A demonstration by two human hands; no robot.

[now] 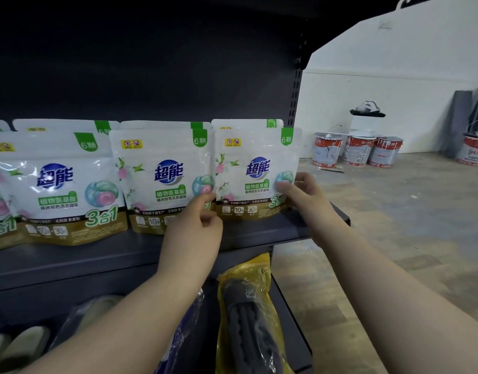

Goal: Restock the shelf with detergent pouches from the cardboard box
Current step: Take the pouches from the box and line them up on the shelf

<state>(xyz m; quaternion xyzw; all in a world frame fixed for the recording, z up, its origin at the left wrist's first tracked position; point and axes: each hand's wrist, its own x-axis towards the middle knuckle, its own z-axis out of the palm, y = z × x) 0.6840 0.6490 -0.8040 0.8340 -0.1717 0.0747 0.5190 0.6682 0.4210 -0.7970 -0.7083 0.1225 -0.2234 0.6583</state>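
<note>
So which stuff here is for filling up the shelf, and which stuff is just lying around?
For the job:
- rightmost pouch, held by the left hand and right hand
- the other pouches already standing
- the shelf

Just lying around:
- paint buckets on the floor
- yellow package below
- slippers below

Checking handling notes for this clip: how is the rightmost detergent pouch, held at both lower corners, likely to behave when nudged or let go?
The rightmost detergent pouch looks like soft, glossy film, so probably floppy and a bit slippery. It stands upright on a gusseted base on the shelf, with the left hand and right hand steadying it, so it may tip easily. Probably light.
</note>
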